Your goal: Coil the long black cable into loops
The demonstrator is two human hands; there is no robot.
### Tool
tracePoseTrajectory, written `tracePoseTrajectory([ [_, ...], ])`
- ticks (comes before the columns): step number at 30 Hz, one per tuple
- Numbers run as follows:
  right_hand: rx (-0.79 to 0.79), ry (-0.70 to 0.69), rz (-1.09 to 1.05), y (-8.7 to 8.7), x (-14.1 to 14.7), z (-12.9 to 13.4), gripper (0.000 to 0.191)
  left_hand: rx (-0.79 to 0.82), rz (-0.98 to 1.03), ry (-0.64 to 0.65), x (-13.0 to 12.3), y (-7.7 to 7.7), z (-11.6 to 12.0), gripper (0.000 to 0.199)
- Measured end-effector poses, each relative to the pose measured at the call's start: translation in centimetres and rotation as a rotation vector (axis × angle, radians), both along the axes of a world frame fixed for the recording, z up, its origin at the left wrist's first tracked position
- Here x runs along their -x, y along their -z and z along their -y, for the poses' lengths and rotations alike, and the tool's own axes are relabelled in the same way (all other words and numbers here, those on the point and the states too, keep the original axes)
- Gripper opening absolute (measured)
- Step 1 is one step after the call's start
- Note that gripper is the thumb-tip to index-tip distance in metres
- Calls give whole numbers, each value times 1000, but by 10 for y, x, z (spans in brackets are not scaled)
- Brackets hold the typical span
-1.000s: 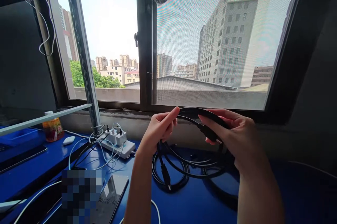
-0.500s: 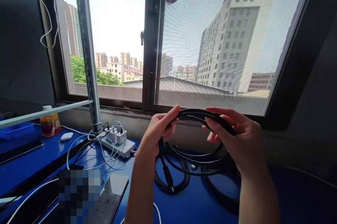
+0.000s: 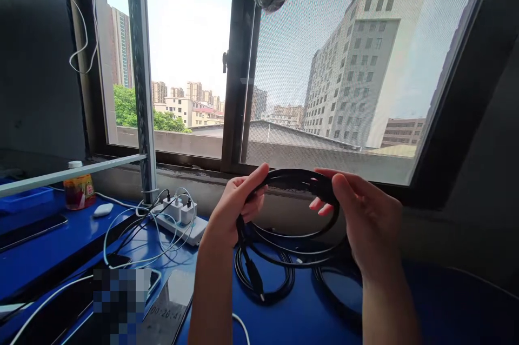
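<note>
Right of the power strip [image 3: 196, 232], the left hand [image 3: 239, 199] pinches one side of a looped black cable [image 3: 292, 173]; the right hand [image 3: 367, 210] pinches the other. It looks light and bendy, probably best held where loops bunch up. Hands hide parts; dark loops blend together.

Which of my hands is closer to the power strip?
Left. Your left hand is to the right of the power strip; your right hand is much farther right.
</note>
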State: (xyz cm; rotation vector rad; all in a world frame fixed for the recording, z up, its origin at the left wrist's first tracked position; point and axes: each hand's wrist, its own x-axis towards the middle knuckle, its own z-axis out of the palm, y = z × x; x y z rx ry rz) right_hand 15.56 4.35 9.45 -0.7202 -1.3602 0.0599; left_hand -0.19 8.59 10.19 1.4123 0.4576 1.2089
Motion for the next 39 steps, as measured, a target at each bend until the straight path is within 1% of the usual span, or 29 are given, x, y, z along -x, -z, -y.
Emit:
tracePoseTrajectory([
  [3,1,-6,-36,0,1,1,19,-29,-18,15,1,1,-2,53],
  [8,-37,15,-55,-2,3,1,21,-15,-74,-17,-1,2,-4,54],
  [13,-14,3,8,1,-3,1,11,-24,-101,-31,-4,3,-5,55],
  [16,-11,54,7,3,-4,2,13,-26,-109,-45,-6,3,-5,55],
  [20,26,91,8,0,-5,4,14,2,-128,-78,-8,2,-4,54],
  [25,74,125,11,-2,-6,6,17,14,-104,-32,-11,2,-4,51],
  [28,167,61,13,-1,-8,7,26,17,-111,-45,-11,2,-5,50],
  [31,281,-72,23,-1,-9,7,37,-3,-143,-54,-9,2,-5,51],
  [34,346,-191,68,-2,-10,8,45,-27,-177,-58,-6,2,-3,53],
  [37,351,-242,73,-3,-9,7,43,-44,-178,-41,-4,3,-3,53],
  [39,300,-213,32,-2,-8,5,41,-49,-160,-30,-4,3,-3,52],
])
